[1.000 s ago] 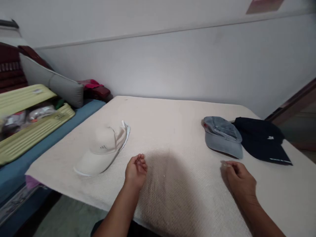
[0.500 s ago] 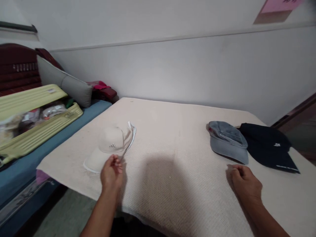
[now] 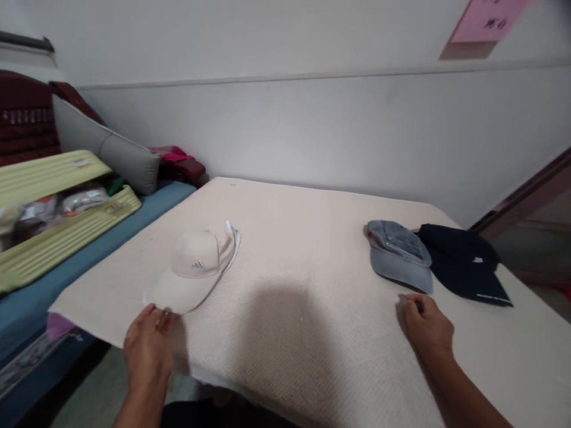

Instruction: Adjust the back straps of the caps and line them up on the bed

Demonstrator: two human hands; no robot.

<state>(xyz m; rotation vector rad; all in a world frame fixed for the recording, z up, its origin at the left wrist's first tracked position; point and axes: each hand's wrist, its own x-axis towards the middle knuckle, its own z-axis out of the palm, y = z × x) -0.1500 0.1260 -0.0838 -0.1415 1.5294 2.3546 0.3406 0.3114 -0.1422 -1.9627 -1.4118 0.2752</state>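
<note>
A cream cap (image 3: 193, 270) with a small logo lies on the left part of a table covered by a cream cloth (image 3: 307, 267). My left hand (image 3: 148, 343) sits at the table's near edge, fingertips touching the front of the cap's brim, holding nothing. To the right lie a grey-blue cap (image 3: 398, 254) and, beside it, a black cap (image 3: 464, 263). My right hand (image 3: 426, 330) rests on the cloth just in front of the grey-blue cap's brim, fingers loosely curled and with nothing in it.
A bed with a blue sheet (image 3: 31, 297) stands left of the table, carrying an open yellow-green case (image 3: 57, 229) of items, a grey cushion (image 3: 111, 151) and red cloth (image 3: 176, 157). A white wall runs behind. A pink note (image 3: 484, 21) hangs at top right.
My left hand has moved left and toward me, from the middle of the cloth to the cream cap's brim. My right hand has stayed in place.
</note>
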